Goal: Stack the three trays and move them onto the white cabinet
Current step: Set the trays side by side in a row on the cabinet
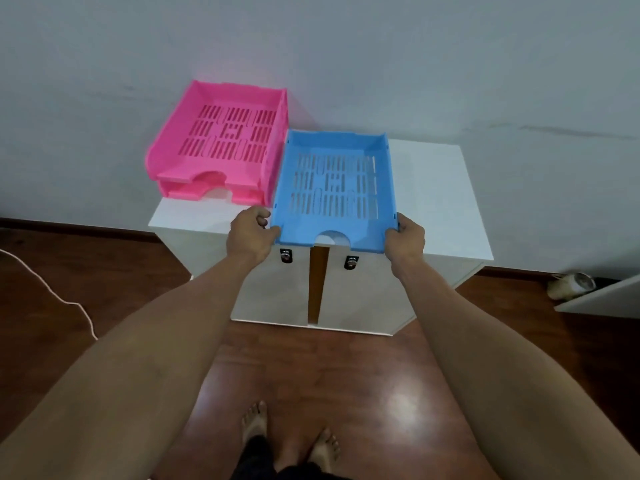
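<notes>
A white cable (74, 306) trails over the wood floor (329, 375) far left of the left hand. A grey wall (346, 46) rises beyond both hands. A pale bundle (569, 284) lies right of the right hand, beside a white board (602, 299).

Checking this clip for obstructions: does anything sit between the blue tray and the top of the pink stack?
Nothing visible. Both hands hold the blue tray beside the pink stack, whose top tray is empty.
</notes>
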`<state>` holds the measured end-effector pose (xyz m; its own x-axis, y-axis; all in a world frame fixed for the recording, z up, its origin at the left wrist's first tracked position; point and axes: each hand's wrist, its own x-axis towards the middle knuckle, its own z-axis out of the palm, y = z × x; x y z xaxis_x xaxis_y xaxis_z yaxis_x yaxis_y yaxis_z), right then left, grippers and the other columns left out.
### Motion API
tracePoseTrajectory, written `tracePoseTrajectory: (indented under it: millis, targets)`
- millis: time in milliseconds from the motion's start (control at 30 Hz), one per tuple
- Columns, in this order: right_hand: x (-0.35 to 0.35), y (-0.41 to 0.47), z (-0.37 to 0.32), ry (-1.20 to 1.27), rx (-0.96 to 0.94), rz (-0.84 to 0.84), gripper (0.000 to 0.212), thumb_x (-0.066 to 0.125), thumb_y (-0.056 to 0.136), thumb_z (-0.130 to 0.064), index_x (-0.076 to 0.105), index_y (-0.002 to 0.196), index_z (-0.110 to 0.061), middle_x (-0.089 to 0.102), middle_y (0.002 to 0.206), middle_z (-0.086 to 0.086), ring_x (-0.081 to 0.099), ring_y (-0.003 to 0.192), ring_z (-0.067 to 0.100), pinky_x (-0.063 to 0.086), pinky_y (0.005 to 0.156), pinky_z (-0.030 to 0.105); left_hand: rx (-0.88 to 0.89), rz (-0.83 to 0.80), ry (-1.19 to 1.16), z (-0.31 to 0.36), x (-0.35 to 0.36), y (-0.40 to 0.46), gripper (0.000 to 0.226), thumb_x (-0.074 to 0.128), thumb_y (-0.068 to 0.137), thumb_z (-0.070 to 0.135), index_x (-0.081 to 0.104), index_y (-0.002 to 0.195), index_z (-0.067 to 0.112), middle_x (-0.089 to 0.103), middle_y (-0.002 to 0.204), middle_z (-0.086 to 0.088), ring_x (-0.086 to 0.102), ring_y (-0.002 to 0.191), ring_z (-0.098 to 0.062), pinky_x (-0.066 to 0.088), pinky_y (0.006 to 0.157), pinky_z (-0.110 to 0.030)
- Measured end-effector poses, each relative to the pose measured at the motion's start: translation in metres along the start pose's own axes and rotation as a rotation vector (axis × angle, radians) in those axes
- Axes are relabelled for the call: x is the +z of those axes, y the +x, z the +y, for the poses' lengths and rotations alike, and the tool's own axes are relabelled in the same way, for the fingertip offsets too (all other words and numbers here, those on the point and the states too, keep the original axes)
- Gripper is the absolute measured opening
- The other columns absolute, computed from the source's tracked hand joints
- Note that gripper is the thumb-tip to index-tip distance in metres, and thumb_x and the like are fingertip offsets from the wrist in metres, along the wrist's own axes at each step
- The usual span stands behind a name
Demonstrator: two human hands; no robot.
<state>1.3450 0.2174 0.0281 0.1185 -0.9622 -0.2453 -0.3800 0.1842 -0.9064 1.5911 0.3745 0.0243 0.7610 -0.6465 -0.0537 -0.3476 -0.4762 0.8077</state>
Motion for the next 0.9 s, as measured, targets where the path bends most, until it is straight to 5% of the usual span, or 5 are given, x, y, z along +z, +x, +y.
tracePoseTrajectory:
  millis: [267, 700, 900]
  targets:
    - [0.027, 0.025, 0.001, 0.005, -0.01, 0.0, 0.038, 0.035, 0.083, 0.01, 0.068, 0.098, -0.002, 0.061, 0.078, 0.002, 0.048, 0.063, 0.017, 0.033, 0.042, 0.015, -0.095, 0.086, 0.05, -0.01, 0.003, 0.027, 0.036, 0.087, 0.072, 0.044, 0.069, 0.09, 0.019, 0.07, 0.084, 0.002, 0.068, 0.078, -0.021, 0.057, 0.074, -0.035]
    - [0.055, 0.078, -0.025, -0.049, -0.023, -0.013, 0.035, 0.035, 0.086, 0.012, 0.063, 0.106, 0.006, 0.06, 0.085, 0.007, 0.043, 0.068, 0.02, 0.036, 0.052, 0.021, -0.243, 0.157, 0.084, 0.001, 0.015, 0.074, 0.063, 0.081, 0.068, 0.067, 0.049, 0.05, 0.016, 0.052, 0.047, 0.001, 0.054, 0.048, -0.022, 0.036, 0.049, -0.028]
    - [0.061, 0.09, -0.034, -0.063, -0.027, 0.002, 0.027, 0.034, 0.082, 0.012, 0.058, 0.089, 0.001, 0.049, 0.072, 0.0, 0.034, 0.057, 0.015, 0.03, 0.044, 0.016, -0.306, 0.167, 0.081, 0.004, 0.021, 0.084, 0.068, 0.075, 0.065, 0.077, 0.047, 0.049, 0.017, 0.056, 0.05, 0.0, 0.058, 0.05, -0.022, 0.042, 0.053, -0.03]
